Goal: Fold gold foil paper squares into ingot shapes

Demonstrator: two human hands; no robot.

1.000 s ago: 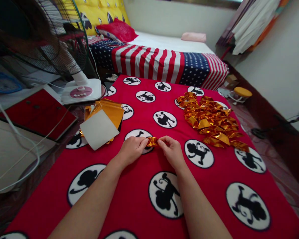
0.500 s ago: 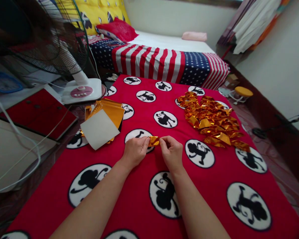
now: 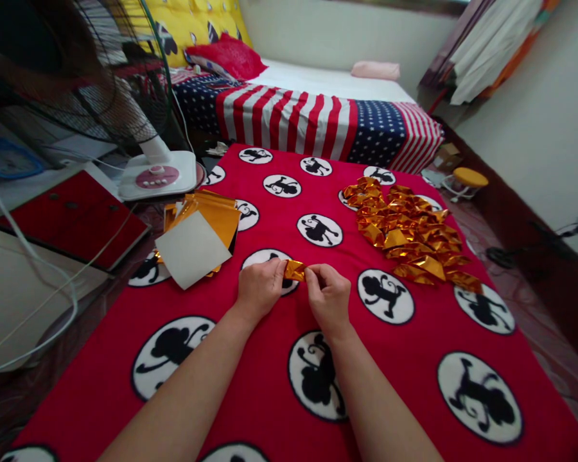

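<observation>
Between my two hands is a small folded piece of shiny gold foil paper (image 3: pixel 295 270). My left hand (image 3: pixel 261 287) pinches its left end between thumb and curled fingers. At the right end, my right hand (image 3: pixel 328 294) grips it with thumb and fingertips. Both hands are just above the red cloth (image 3: pixel 270 346) printed with black monkeys in white circles. To the left lies a stack of gold foil sheets (image 3: pixel 216 218), with a pale square sheet (image 3: pixel 193 249) on top, white side up. Many folded gold foil pieces (image 3: pixel 404 231) are heaped to the right.
A white electric fan (image 3: pixel 158 170) stands beyond the stack at left, beside a red panel (image 3: pixel 77 218). Behind the cloth is a bed with a striped and starred cover (image 3: pixel 289 122) and a red pillow (image 3: pixel 228 58). A yellow-topped stool (image 3: pixel 471 178) is at right.
Both hands have shifted very slightly left and up with the foil piece, still gripping its ends. The stack and the heap look the same.
</observation>
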